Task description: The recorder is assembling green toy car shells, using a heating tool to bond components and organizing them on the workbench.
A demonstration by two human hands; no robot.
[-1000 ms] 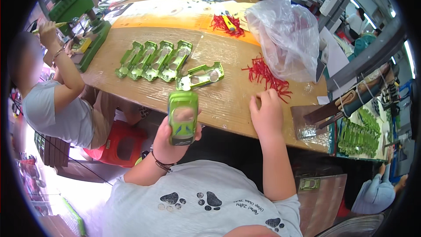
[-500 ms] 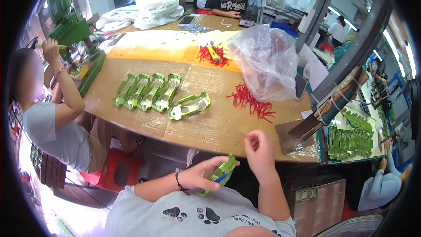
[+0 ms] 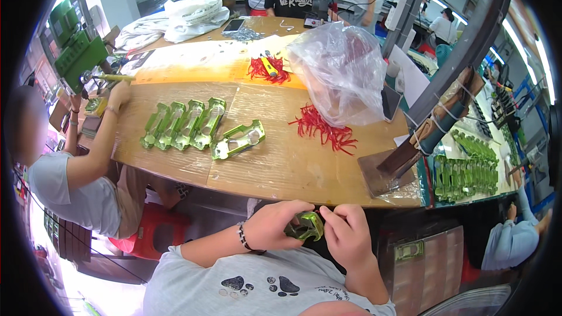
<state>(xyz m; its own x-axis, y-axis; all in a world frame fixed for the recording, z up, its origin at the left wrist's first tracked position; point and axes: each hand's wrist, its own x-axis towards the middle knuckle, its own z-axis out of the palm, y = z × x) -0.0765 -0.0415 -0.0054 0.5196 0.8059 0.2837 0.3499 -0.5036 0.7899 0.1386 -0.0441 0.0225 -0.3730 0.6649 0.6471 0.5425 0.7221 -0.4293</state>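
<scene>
My left hand (image 3: 270,228) is wrapped round a green plastic toy car body shell (image 3: 305,227), just off the table's near edge. At the shell's right end, my right hand (image 3: 350,235) is closed in a pinch, its fingertips against or very close to the rim. Whatever lies between those fingertips is too small to make out. On the table beyond, several matching green shells (image 3: 205,124) stand side by side in a slanted row. One more shell (image 3: 222,151) lies apart to their right. A loose pile of thin red strips (image 3: 325,130) is farther right.
A second red pile (image 3: 256,71) carries a yellow-handled tool (image 3: 269,68). A crumpled clear plastic bag (image 3: 342,76) bulges over the table's right side, near a slanting metal post (image 3: 451,76). At left, a co-worker's hand (image 3: 120,92) is by a green press (image 3: 81,61).
My right hand has come in leftward to the shell's end. The shell has been turned in my left hand. At left, the co-worker's raised arm has come down.
</scene>
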